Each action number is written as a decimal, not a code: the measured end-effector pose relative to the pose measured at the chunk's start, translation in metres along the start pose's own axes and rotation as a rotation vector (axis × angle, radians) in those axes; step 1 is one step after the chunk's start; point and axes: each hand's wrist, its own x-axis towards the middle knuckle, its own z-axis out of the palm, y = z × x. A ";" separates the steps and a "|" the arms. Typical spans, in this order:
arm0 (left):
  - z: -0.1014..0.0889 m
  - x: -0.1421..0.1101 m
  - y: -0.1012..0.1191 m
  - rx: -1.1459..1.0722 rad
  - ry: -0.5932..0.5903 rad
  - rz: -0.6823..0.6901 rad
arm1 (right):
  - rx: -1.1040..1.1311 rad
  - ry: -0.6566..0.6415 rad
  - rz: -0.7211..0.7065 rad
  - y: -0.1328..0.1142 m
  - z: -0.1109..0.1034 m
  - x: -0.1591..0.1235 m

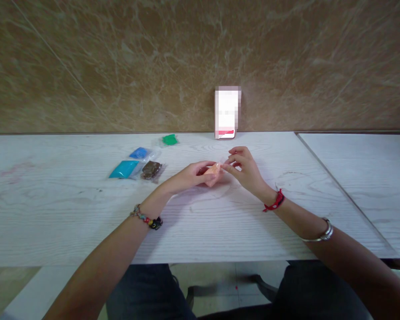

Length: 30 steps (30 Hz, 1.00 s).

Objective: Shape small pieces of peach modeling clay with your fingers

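Note:
A small clear plastic bag of orange material point(213, 174) is held just above the white tabletop, near its middle. My left hand point(194, 174) grips the bag's body between thumb and fingers. At the bag's upper right end, my right hand point(242, 166) pinches the clear plastic with thumb and forefinger, its other fingers loosely bent. To the left of my left hand lie a bag of brown material point(151, 170), a turquoise bag point(124, 169) and a blue bag point(139, 153). Farther back is a green bag point(170, 140).
A phone point(226, 113) with a lit, blurred screen leans upright against the brown marbled wall point(136, 66) at the back of the white table point(86, 222). A seam point(345, 191) runs across the tabletop on the right. My legs are below the front edge.

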 end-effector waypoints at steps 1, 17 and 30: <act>-0.001 -0.001 0.001 -0.013 -0.027 -0.014 | 0.008 0.000 0.008 0.001 0.000 0.001; -0.001 -0.003 0.007 -0.149 0.160 -0.143 | 0.104 -0.169 0.062 0.010 -0.008 0.005; 0.007 0.002 -0.005 0.484 0.229 0.093 | -0.425 -0.365 -0.277 0.008 -0.006 0.002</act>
